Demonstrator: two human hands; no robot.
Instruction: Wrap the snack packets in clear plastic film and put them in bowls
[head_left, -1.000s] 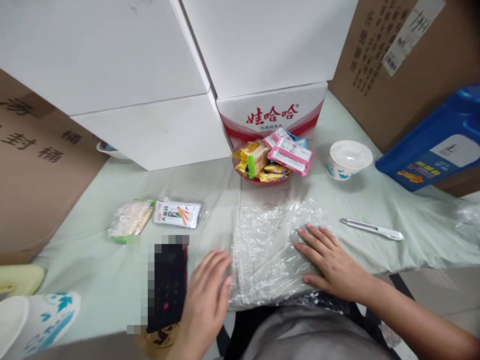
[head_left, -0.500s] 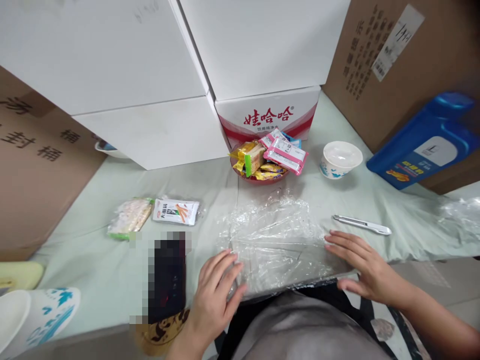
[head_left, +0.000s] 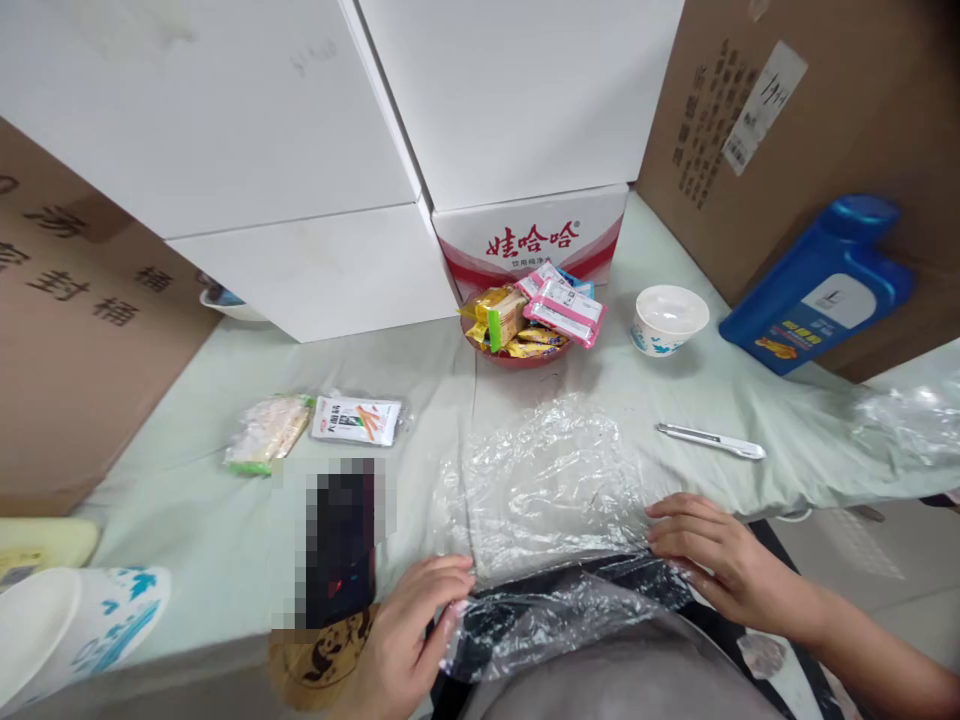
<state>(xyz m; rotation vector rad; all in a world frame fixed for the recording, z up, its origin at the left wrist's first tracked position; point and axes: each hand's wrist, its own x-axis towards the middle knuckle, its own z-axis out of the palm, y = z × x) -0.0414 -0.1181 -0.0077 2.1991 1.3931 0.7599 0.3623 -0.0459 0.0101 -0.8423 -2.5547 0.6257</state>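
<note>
A clear, crinkled plastic sheet (head_left: 555,490) lies over the front edge of the table, its near part hanging toward my lap. My left hand (head_left: 420,615) pinches its left side, with the thumb below the fingers. At the right side my right hand (head_left: 720,555) holds the sheet too, fingers on top and thumb tucked beneath. A white utility knife (head_left: 711,441) lies on the cloth just beyond my right hand. Left of the sheet is a dark phone-like object (head_left: 345,550), partly blurred out by pixels.
A red bowl of wrapped snacks (head_left: 529,360) stands at the back, beside a paper bowl (head_left: 670,325) and a blue bottle (head_left: 817,285). Two snack packs (head_left: 356,420) lie at left. A paper cup (head_left: 112,620) is at front left. Boxes (head_left: 532,235) line the back.
Both hands have drawn closer to me, and the sheet's near part has come with them over the table edge. The fingers have closed on its sides. The view has shifted slightly.
</note>
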